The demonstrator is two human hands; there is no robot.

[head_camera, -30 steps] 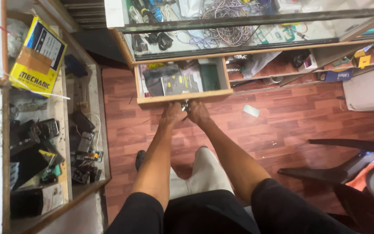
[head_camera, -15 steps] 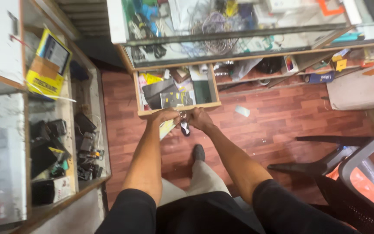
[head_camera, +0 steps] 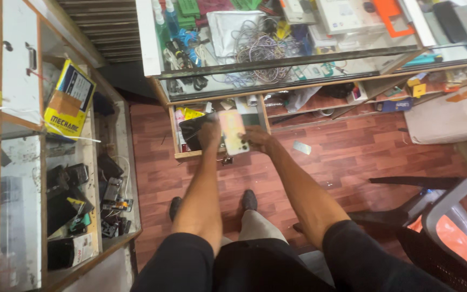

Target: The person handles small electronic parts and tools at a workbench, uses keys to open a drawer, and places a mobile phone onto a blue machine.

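A pale, shiny phone [head_camera: 232, 131] is held upright above an open wooden drawer [head_camera: 189, 154] under a glass counter. My left hand [head_camera: 209, 131] grips its left edge and my right hand [head_camera: 256, 139] grips its right edge. Behind my left hand a dark flat device [head_camera: 190, 135] and yellow packets [head_camera: 191, 113] lie in the drawer. A small bunch of keys [head_camera: 227, 160] hangs at the drawer's front. Both my arms stretch forward over my legs.
The glass counter [head_camera: 277, 59] holds tangled cables, bottles and boxes. At the left stands a glass shelf cabinet [head_camera: 90, 184] with dark devices and a yellow box [head_camera: 68, 105]. A dark plastic chair [head_camera: 428, 211] is at the right. A small white card [head_camera: 301, 147] lies on the wood floor.
Both hands rose from the drawer's front edge, bringing the pale phone up in front of the drawer. The view has shifted closer to the counter.
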